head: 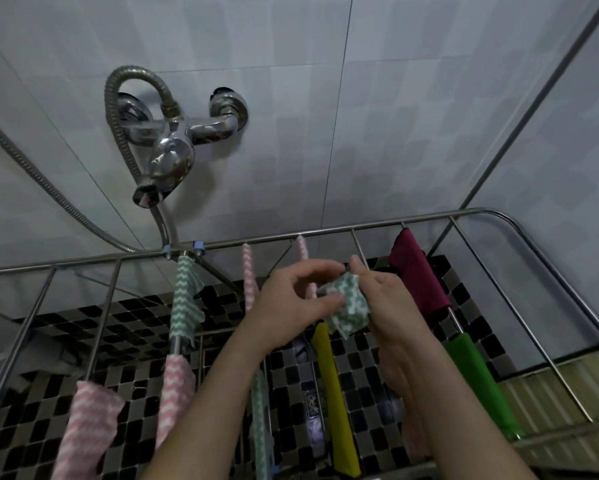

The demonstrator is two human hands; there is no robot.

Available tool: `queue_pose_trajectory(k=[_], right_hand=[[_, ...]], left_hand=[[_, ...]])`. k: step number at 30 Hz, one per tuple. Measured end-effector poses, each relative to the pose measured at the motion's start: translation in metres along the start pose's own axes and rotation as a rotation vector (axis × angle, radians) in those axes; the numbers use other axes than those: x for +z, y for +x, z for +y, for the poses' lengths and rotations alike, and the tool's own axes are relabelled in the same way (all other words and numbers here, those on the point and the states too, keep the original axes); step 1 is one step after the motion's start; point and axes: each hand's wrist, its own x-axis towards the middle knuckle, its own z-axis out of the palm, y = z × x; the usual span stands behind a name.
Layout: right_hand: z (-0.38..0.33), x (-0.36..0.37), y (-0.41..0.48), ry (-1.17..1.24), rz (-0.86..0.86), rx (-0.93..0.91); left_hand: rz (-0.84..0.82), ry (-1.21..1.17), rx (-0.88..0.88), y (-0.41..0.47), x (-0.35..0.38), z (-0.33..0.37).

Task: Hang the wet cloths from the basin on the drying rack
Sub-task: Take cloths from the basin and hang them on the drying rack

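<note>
Steel drying rack (325, 233) with cloths draped over its rods

From left to right the rods carry a pink chevron cloth (87, 420), a green chevron cloth (184, 299) above another pink one (175, 393), a narrow pink strip (249, 282), a yellow cloth (336, 403), a maroon cloth (417, 271) and a green cloth (478, 382).

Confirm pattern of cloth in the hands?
Green-and-white zigzag cloth, bunched between both hands; head view.

The pink zigzag cloth (83, 424) runs off the bottom edge. The hands hide part of the yellow cloth (336, 410).
</note>
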Motion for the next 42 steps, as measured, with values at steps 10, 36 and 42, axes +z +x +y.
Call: queue_pose_trajectory(k=[10, 36, 42], right_hand=[[-0.014, -0.031, -0.021, -0.511, -0.289, -0.076], [-0.024, -0.133, 0.014, -0.116, 0.556, -0.098], [-0.049, -0.14, 0.023, -0.298, 0.432, -0.041]], left_hand=[[0.211, -0.101, 0.053, 0.007, 0.012, 0.037], [0.066, -0.17, 0.001, 0.056, 0.084, 0.003], [-0.095, -0.157, 0.138, 0.054, 0.06, -0.002]])
